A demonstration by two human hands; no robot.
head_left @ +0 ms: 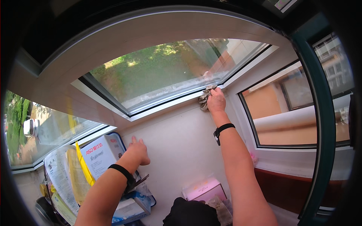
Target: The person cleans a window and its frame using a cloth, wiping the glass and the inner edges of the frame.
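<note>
A crumpled grey-beige cloth is bunched in my right hand. The fingers press it against the white lower window frame, close to the right corner of the middle pane. My left hand rests on the pale windowsill with its fingers stretched forward and holding nothing visible. Just left of that hand stands a white-and-blue box with red print. A dark band circles each wrist.
Papers, a yellow folder and a blue-and-white package crowd the left side. Near me lies a pink box beside a black rounded object. A dark green frame post rises at the right, by a side window.
</note>
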